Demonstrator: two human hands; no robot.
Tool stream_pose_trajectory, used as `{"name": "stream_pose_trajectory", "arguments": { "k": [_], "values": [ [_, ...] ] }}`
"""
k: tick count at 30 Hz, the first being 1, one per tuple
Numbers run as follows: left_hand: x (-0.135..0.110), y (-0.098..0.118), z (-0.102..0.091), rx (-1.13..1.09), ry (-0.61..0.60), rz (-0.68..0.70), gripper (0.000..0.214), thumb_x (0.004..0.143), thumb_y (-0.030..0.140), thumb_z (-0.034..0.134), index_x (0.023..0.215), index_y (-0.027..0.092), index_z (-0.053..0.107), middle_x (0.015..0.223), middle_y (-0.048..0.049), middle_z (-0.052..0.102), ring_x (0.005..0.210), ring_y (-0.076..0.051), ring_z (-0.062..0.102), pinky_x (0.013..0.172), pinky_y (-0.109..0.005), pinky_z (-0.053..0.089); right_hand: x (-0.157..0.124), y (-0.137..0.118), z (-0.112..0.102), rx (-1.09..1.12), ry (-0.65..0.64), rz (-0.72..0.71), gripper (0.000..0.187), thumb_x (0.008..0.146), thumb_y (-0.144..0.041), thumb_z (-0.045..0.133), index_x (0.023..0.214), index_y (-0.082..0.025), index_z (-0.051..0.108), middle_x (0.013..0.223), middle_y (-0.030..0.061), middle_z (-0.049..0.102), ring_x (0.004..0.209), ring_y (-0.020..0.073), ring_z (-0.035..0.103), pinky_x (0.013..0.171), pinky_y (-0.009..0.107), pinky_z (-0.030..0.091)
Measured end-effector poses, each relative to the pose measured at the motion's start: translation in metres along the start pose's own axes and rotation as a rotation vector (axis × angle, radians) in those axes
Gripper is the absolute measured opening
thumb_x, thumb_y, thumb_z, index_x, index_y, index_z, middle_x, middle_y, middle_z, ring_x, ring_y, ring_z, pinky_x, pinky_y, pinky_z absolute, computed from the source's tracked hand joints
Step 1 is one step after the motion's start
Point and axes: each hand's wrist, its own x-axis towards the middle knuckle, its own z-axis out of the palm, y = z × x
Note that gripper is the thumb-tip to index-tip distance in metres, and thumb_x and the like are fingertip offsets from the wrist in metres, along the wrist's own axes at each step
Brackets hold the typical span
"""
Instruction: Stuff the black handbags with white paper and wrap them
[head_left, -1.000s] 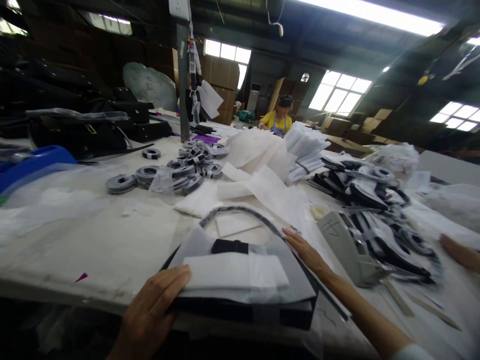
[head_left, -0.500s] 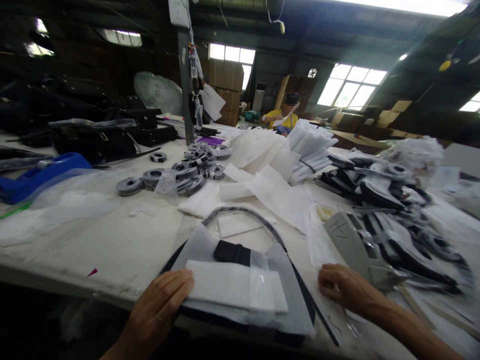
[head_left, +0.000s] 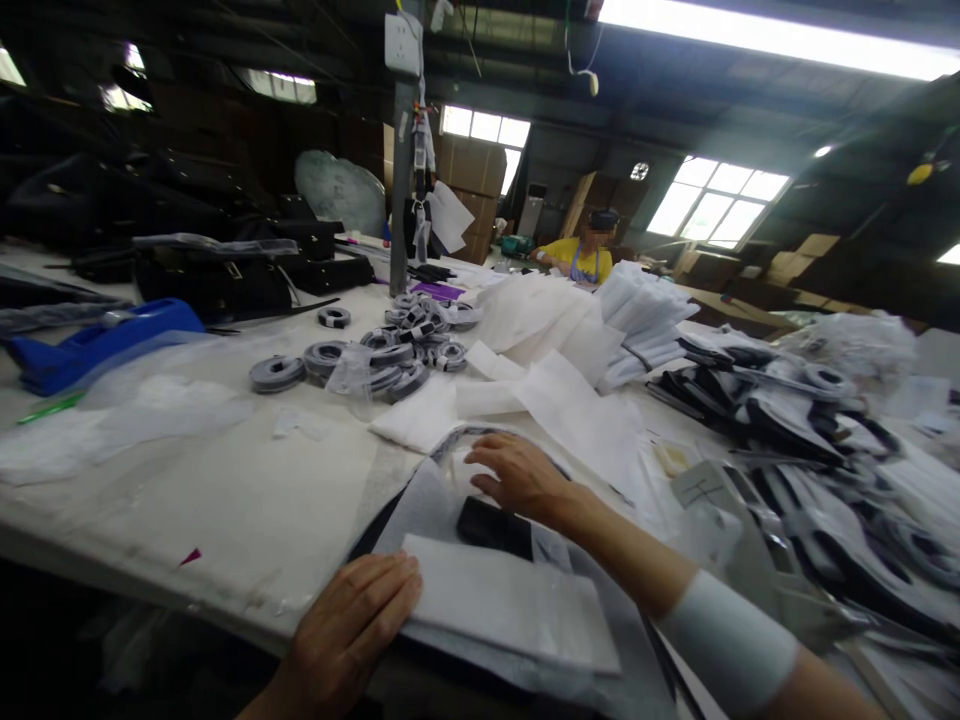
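A black bag (head_left: 369, 530), mostly covered by translucent wrapping sheet (head_left: 420, 510), lies at the table's front edge. A folded white foam sheet (head_left: 502, 600) with clear tape covers its lower part. My left hand (head_left: 364, 610) rests with fingers stretched out on the foam's left end; its thumb is hidden. Above the bag's top, my right hand (head_left: 521, 475) reaches over the handle (head_left: 469, 432) with fingers apart and slightly bent, nothing seen in them. Below that hand a black strap piece (head_left: 495, 527) shows. My right forearm hides the bag's right side.
Rolled grey straps (head_left: 390, 350) and stacked white foam sheets (head_left: 555, 315) lie beyond the bag. A tape dispenser (head_left: 739, 510) and black-and-white strap bundles (head_left: 780, 410) are on the right. At left are a blue tool (head_left: 109, 345) and black bags (head_left: 210, 275). A person in yellow (head_left: 589, 258) sits behind.
My right hand has moved left from beside the tape dispenser to above the bag's handle, its fingers spreading. My left hand stays on the foam sheet. The whole view has shifted slightly.
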Motion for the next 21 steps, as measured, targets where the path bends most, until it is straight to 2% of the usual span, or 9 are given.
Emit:
{"name": "stream_pose_trajectory", "arguments": {
  "k": [2, 4, 6, 8, 11, 14, 17, 19, 21],
  "values": [
    [-0.001, 0.002, -0.001, 0.003, -0.018, -0.029, 0.034, 0.1, 0.011, 0.038, 0.124, 0.015, 0.062, 0.116, -0.0098, 0.07, 0.122, -0.021, 0.058, 0.102, -0.037, 0.051, 0.03, -0.009, 0.022, -0.017, -0.057, -0.075, 0.02, 0.09, -0.025, 0.06, 0.105, -0.02, 0.072, 0.117, 0.0078, 0.068, 0.101, 0.0205, 0.062, 0.091, 0.032, 0.047],
    [-0.003, 0.004, -0.002, 0.006, -0.025, -0.051, 0.034, 0.1, 0.012, 0.037, 0.123, 0.016, 0.062, 0.117, -0.0091, 0.07, 0.122, -0.021, 0.057, 0.103, -0.037, 0.05, 0.043, -0.008, 0.035, -0.034, -0.096, -0.102, 0.016, 0.09, -0.024, 0.059, 0.094, -0.018, 0.074, 0.123, 0.009, 0.064, 0.1, 0.0203, 0.063, 0.091, 0.032, 0.047],
    [-0.003, 0.005, -0.003, 0.008, -0.017, -0.053, 0.034, 0.101, 0.012, 0.037, 0.122, 0.015, 0.063, 0.116, -0.0085, 0.071, 0.123, -0.02, 0.057, 0.104, -0.036, 0.049, 0.041, -0.001, 0.038, -0.044, -0.121, -0.122, 0.018, 0.09, -0.028, 0.06, 0.086, -0.017, 0.074, 0.131, 0.0105, 0.06, 0.103, 0.0221, 0.062, 0.094, 0.035, 0.045],
    [-0.003, 0.006, -0.002, 0.001, -0.015, -0.05, 0.034, 0.101, 0.012, 0.037, 0.121, 0.014, 0.063, 0.116, -0.0087, 0.071, 0.123, -0.02, 0.056, 0.105, -0.036, 0.048, 0.031, 0.008, 0.036, -0.015, -0.172, -0.104, 0.021, 0.088, -0.034, 0.063, 0.083, -0.016, 0.074, 0.13, 0.0122, 0.06, 0.109, 0.025, 0.059, 0.097, 0.038, 0.043],
    [-0.002, 0.005, -0.002, -0.018, -0.012, -0.049, 0.034, 0.101, 0.012, 0.037, 0.121, 0.012, 0.064, 0.116, -0.0096, 0.071, 0.124, -0.021, 0.056, 0.105, -0.038, 0.048, 0.012, 0.023, 0.033, 0.128, -0.272, 0.138, 0.024, 0.083, -0.038, 0.067, 0.073, -0.017, 0.071, 0.104, 0.0118, 0.069, 0.105, 0.0255, 0.059, 0.096, 0.037, 0.041],
    [-0.003, 0.005, -0.001, -0.02, 0.002, -0.052, 0.033, 0.101, 0.011, 0.038, 0.12, 0.013, 0.065, 0.116, -0.0086, 0.071, 0.125, -0.021, 0.056, 0.106, -0.037, 0.047, 0.006, 0.04, 0.035, 0.211, -0.275, 0.427, 0.029, 0.085, -0.04, 0.063, 0.066, -0.017, 0.066, 0.079, 0.0093, 0.07, 0.087, 0.0228, 0.064, 0.082, 0.033, 0.046],
    [-0.003, 0.005, 0.0, -0.014, 0.005, -0.061, 0.034, 0.101, 0.012, 0.036, 0.119, 0.014, 0.065, 0.116, -0.0076, 0.071, 0.124, -0.02, 0.056, 0.106, -0.036, 0.047, 0.018, 0.055, 0.043, 0.318, -0.265, 0.641, 0.042, 0.089, -0.052, 0.055, 0.067, -0.018, 0.064, 0.061, 0.0048, 0.066, 0.062, 0.0169, 0.063, 0.059, 0.026, 0.045],
    [-0.003, 0.005, -0.001, -0.014, 0.0, -0.067, 0.035, 0.102, 0.014, 0.034, 0.12, 0.015, 0.064, 0.116, -0.0076, 0.071, 0.124, -0.02, 0.057, 0.106, -0.036, 0.047, 0.03, 0.059, 0.051, 0.433, -0.268, 0.747, 0.048, 0.084, -0.062, 0.057, 0.064, -0.018, 0.06, 0.051, 0.0016, 0.061, 0.05, 0.0139, 0.059, 0.049, 0.023, 0.041],
    [-0.004, 0.006, -0.001, -0.017, -0.012, -0.072, 0.036, 0.102, 0.014, 0.033, 0.121, 0.015, 0.064, 0.116, -0.0076, 0.071, 0.124, -0.02, 0.057, 0.106, -0.036, 0.048, 0.041, 0.057, 0.059, 0.55, -0.25, 0.806, 0.048, 0.075, -0.063, 0.067, 0.059, -0.019, 0.056, 0.044, -0.0012, 0.056, 0.043, 0.0123, 0.054, 0.044, 0.022, 0.037]
  ]
}}
